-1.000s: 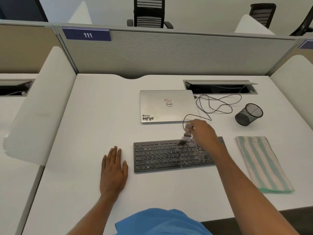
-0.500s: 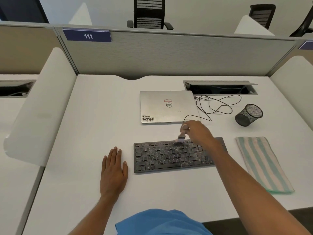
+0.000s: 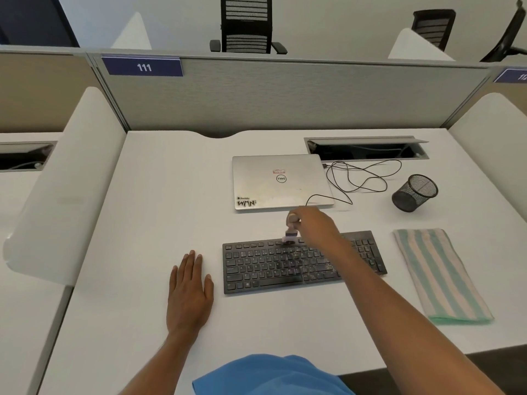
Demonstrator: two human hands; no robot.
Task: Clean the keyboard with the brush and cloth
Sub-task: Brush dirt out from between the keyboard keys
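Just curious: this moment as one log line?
right hand: holds brush on keyboard top row | left hand: flat on desk | cloth: right of keyboard

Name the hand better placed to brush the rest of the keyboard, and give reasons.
Right hand, probably: it grips the brush, bristles on the keyboard. The left hand lies flat on the desk, empty.
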